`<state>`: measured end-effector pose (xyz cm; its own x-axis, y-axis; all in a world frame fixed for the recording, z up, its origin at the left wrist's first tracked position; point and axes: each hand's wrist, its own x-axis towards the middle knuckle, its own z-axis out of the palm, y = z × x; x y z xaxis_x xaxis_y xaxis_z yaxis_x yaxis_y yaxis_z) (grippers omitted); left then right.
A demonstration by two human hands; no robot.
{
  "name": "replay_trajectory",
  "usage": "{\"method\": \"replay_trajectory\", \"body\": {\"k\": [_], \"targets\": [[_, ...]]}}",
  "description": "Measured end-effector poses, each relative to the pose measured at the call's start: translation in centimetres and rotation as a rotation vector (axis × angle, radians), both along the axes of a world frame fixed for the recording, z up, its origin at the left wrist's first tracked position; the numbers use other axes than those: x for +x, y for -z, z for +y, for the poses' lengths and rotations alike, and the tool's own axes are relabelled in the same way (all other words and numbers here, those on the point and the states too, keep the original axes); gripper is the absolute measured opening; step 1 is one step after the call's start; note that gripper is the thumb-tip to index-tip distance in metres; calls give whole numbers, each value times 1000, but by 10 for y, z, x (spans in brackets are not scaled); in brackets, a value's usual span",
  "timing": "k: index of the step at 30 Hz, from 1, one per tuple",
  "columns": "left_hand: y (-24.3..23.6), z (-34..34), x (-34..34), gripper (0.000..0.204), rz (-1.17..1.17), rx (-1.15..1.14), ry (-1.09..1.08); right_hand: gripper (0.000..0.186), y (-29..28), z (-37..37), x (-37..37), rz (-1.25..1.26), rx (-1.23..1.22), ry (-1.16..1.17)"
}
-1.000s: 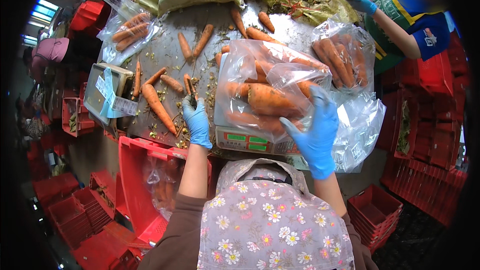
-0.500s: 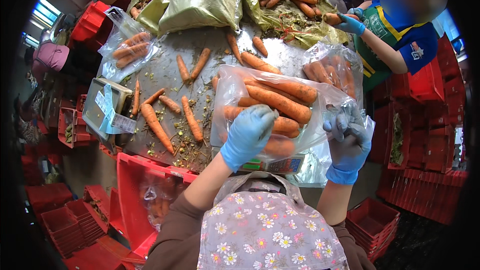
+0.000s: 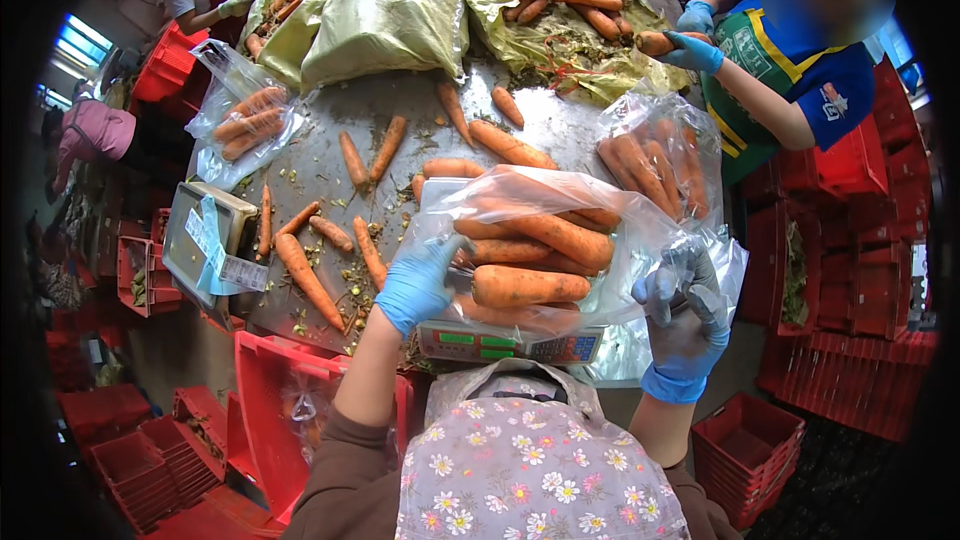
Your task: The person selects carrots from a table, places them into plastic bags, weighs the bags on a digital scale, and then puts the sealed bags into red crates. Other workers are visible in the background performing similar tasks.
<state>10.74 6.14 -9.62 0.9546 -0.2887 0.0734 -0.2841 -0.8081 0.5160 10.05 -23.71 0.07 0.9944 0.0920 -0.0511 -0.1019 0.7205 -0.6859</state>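
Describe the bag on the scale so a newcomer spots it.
On the metal table, find the scale with lit green displays, at the near edge. The clear bag of carrots lies on it. Unlike the table's other carrot bags, it sits between the person's left hand and right hand.

A window (image 3: 86, 44) glows upper left; glare whitens the table (image 3: 558, 122) above centre; corners black, edges bent.
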Motion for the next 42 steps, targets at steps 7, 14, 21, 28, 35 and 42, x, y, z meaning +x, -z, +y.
{"method": "replay_trajectory", "body": {"k": [7,14,21,28,35,42], "targets": [[8,-20,11,35,71,145,-122,34,-5,11,10,83,152,36],[6,-11,10,29,-34,108,-80,9,-23,-7,61,119,654,-126],[-12,1,-5,38,-96,-429,-135,5,-26,-5,78,161,669,-167],[-17,60,-22,34,-123,-1792,-529,7,-18,-12,78,179,688,-126],[77,125,-36,38,102,-1102,-1102,10,12,-36,69,295,549,-94],[146,87,-23,25,63,-947,-1037,7,4,-37,61,290,592,-108]]}}
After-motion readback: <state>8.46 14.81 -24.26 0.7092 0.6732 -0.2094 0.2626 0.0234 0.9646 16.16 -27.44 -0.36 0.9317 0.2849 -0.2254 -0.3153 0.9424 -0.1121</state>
